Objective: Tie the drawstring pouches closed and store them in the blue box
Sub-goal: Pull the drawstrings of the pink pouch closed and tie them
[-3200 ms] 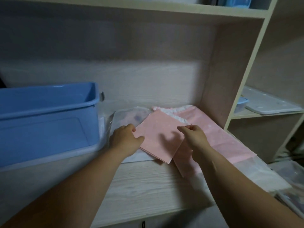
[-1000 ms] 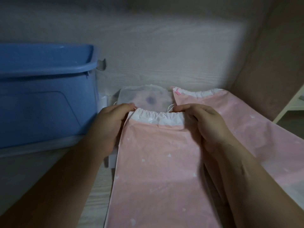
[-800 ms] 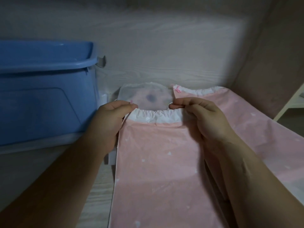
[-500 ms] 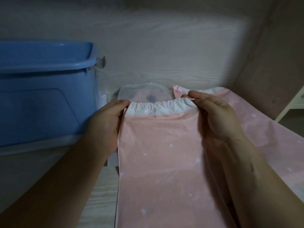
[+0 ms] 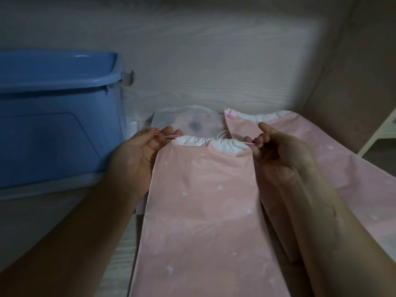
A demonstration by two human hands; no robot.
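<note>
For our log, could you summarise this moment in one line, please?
left hand: pinches drawstring; right hand: pinches drawstring; pink pouch: mouth gathered, not tied
</note>
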